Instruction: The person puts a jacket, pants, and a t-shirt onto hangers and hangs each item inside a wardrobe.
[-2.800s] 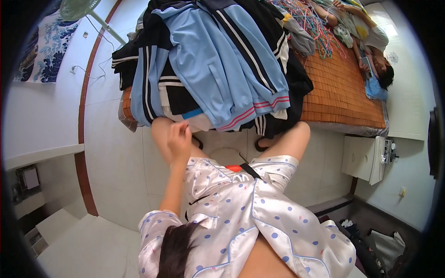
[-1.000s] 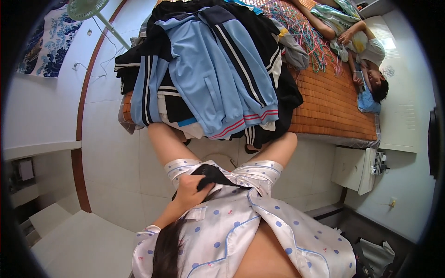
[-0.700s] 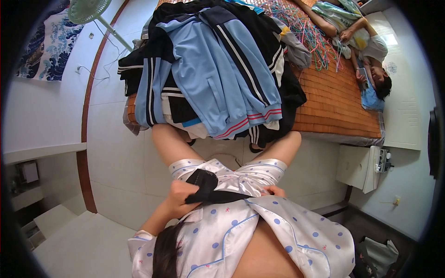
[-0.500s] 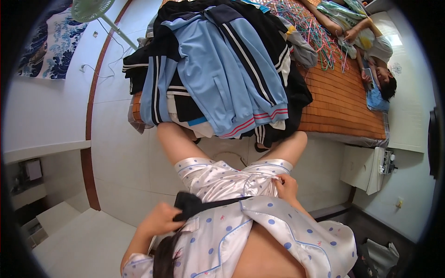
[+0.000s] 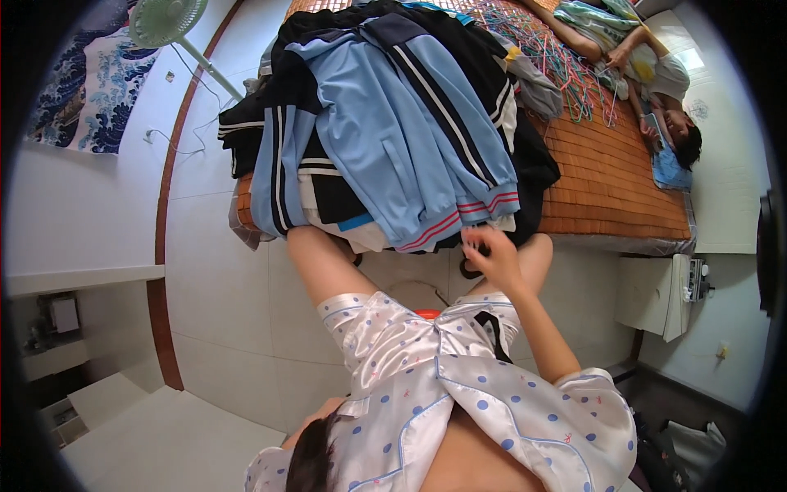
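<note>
My right hand [image 5: 492, 256] reaches out over my right knee, just below the red-striped hem of a light blue track jacket [image 5: 369, 139]. Its fingers are loosely bent and apart, with nothing visible in them. The jacket lies on top of a pile of black, white and blue clothes at the edge of the bed. Low by my side, my left hand [image 5: 322, 412] is mostly covered by my spotted pajama top, and its fingers are hidden. A strip of black cloth [image 5: 495, 334] lies over my right thigh, partly tucked from sight beside the pajama top.
An orange-brown mat [image 5: 607, 184] covers the bed. Many thin coloured strips [image 5: 566, 70] lie tangled on it, near another person [image 5: 668, 90] lying with a phone. A green fan [image 5: 168, 20] stands at the far left. Something red [image 5: 427, 314] shows between my thighs.
The right hand has moved from my lap forward to the jacket's hem. My left hand has let go of the black cloth and dropped beside me; the cloth now shows at my right thigh.
</note>
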Action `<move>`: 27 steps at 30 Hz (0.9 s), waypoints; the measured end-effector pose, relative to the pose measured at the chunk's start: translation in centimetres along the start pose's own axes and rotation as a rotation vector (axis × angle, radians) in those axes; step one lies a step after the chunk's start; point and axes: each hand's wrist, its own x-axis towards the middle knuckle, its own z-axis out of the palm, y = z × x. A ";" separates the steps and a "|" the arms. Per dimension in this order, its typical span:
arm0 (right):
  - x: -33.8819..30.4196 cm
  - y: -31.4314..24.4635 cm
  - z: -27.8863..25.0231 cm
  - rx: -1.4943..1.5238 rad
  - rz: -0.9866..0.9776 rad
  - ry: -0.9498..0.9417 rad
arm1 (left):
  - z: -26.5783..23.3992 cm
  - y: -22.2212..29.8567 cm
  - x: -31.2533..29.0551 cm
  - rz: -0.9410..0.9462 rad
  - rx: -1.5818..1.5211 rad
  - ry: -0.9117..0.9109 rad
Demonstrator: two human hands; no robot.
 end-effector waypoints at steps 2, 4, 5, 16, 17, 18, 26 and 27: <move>4.1 -1.7 0.5 -0.137 -0.259 0.098 | 0.9 -1.6 1.2 0.026 0.083 -0.016; 7.1 -1.7 3.0 -0.260 -0.376 0.176 | 1.3 -3.0 2.1 0.055 0.149 -0.042; 7.9 -1.2 4.7 -0.370 -0.390 0.171 | 1.4 -3.5 2.3 0.069 0.182 -0.055; 10.1 0.7 8.1 -0.287 -0.117 0.407 | -17.8 7.6 2.8 0.164 -0.125 0.328; 9.9 0.7 8.1 -0.397 -0.084 0.505 | -19.2 9.1 5.0 0.214 -0.274 0.575; 9.8 0.9 8.3 -0.508 -0.046 0.603 | -20.4 11.1 7.5 0.286 -0.411 0.780; 12.3 3.6 4.4 -0.367 0.134 0.371 | -25.3 23.2 21.7 0.100 -0.151 1.081; 12.4 2.9 3.9 -0.474 0.054 0.558 | -25.7 22.8 21.6 0.102 -0.157 1.096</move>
